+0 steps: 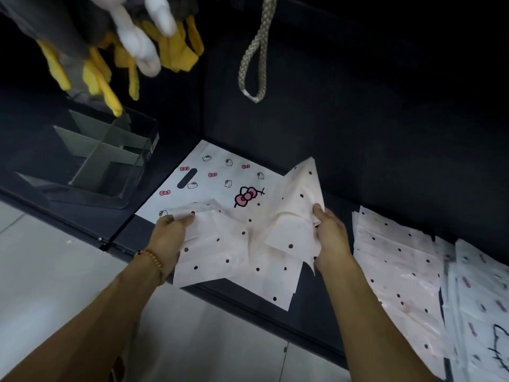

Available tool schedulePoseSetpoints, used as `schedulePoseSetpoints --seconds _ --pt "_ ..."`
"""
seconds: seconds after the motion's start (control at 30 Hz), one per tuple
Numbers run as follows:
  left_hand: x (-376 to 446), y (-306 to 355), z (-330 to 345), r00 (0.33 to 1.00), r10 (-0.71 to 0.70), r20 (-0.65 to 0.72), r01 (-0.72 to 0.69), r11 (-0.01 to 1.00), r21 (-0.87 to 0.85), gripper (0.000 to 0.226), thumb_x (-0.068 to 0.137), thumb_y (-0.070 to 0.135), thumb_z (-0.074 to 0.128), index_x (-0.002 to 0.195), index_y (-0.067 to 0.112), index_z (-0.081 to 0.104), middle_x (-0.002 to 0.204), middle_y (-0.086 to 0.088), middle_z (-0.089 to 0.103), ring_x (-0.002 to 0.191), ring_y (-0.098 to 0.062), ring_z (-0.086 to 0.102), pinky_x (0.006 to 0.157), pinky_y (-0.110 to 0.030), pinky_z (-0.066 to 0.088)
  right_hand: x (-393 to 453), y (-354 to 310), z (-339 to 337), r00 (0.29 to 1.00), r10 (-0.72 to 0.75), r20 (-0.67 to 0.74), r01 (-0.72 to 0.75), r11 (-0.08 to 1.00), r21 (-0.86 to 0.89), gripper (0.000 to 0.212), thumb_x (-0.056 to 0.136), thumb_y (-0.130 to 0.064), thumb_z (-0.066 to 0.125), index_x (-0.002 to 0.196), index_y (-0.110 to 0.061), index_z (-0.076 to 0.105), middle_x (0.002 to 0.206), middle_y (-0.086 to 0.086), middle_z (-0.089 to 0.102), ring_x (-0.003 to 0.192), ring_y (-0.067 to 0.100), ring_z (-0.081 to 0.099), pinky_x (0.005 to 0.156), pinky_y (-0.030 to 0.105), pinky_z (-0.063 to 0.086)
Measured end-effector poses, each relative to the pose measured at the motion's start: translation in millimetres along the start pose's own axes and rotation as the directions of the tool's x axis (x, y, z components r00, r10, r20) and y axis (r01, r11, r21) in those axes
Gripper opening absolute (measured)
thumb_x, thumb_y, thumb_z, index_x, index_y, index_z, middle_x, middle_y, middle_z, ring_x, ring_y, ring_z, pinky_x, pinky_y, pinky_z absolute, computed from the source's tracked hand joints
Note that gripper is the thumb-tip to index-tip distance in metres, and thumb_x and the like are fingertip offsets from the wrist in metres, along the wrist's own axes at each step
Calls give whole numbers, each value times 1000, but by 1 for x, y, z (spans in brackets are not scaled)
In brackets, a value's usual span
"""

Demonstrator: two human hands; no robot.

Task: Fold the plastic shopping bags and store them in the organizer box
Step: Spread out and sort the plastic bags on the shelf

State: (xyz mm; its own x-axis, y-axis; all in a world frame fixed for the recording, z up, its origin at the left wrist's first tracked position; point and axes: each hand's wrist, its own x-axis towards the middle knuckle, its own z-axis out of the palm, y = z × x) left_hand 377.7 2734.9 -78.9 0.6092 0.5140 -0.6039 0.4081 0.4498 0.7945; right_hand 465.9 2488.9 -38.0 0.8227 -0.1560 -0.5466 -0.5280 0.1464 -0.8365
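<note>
Head view is showing both hands gripping a pink polka-dot bag [242,252] above the dark worktop [316,321]: the left hand [168,235] is pinching its left edge, the right hand [330,238] is curling round its crumpled right side. Underneath is lying a white bow-print bag [217,172]. More bags [399,274] are lying flat at right; the divided organizer box [91,158] is sitting at far left.

We hold a dotted bag [242,252] between our hands at the near edge of the worktop [316,307], over a flat printed bag [220,177]. The organizer box [91,161] stands far left. A stack of bags [399,271] lies right. A rope loop [254,51] hangs behind.
</note>
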Motion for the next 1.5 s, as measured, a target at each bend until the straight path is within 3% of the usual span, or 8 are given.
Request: schedulePoseSetpoints --seconds 0.13,0.23,0.53,0.63,0.73,0.97,1.33,1.5 --pt "-19 5 8 996 -34 83 33 999 7 23 96 24 53 113 12 60 93 -5 64 53 -19 56 40 -20 45 -18 4 9 993 86 86 -78 993 -87 50 90 -42 62 137 -29 51 125 3 63 101 27 65 70 32 53" --pt "-33 12 18 957 -66 281 114 981 -159 31 99 27 46 119 8 60 110 -10 69 94 -29 68 78 -42 56 -32 14 16 981 124 151 -103 985 -138 41 90 -43 61 126 -25 61 111 2 70 91 24 69 66 31 55" --pt "-37 -1 22 972 -166 167 187 976 -116 30 100 21 47 122 4 57 116 -14 65 106 -33 62 89 -48 51 -35 -5 26 994 93 56 -105 957 271 15 87 -47 64 84 -35 72 83 1 76 69 20 73 62 31 56" --pt "-40 -4 30 956 -169 239 176 984 -8 34 99 32 48 117 7 62 111 -15 68 104 -36 63 96 -51 48 -33 8 37 983 -167 79 172 983 -62 22 96 -33 55 81 -21 67 73 -1 63 64 15 60 63 24 49" --pt "-42 0 40 968 -95 234 111 992 -56 38 99 41 44 110 12 67 93 -9 73 92 -29 67 92 -44 51 -30 35 38 865 -475 164 479 679 -556 35 100 -27 45 73 -5 49 62 0 47 56 13 43 54 29 40" --pt "-43 -5 40 839 161 520 -125 987 -104 50 75 16 77 121 13 57 112 -11 69 101 -26 67 82 -41 56 -30 42 44 870 -423 254 481 614 -626 31 101 -28 39 72 -16 45 66 -1 53 60 16 51 51 27 39" --pt "-30 -10 48 961 138 238 -120 989 -91 25 81 9 72 105 4 67 99 -12 73 87 -29 71 77 -45 57 -40 47 24 714 -234 660 660 541 -522 27 90 -32 62 70 -15 57 59 -2 55 53 14 47 50 29 39" --pt "-10 -5 35 992 128 -6 -128 992 7 30 80 10 74 103 5 54 98 -11 67 85 -26 68 71 -38 57 -31 36 4 876 -175 450 461 579 -672 41 57 -64 80 79 -31 71 76 -21 60 72 -5 58 64 13 43"
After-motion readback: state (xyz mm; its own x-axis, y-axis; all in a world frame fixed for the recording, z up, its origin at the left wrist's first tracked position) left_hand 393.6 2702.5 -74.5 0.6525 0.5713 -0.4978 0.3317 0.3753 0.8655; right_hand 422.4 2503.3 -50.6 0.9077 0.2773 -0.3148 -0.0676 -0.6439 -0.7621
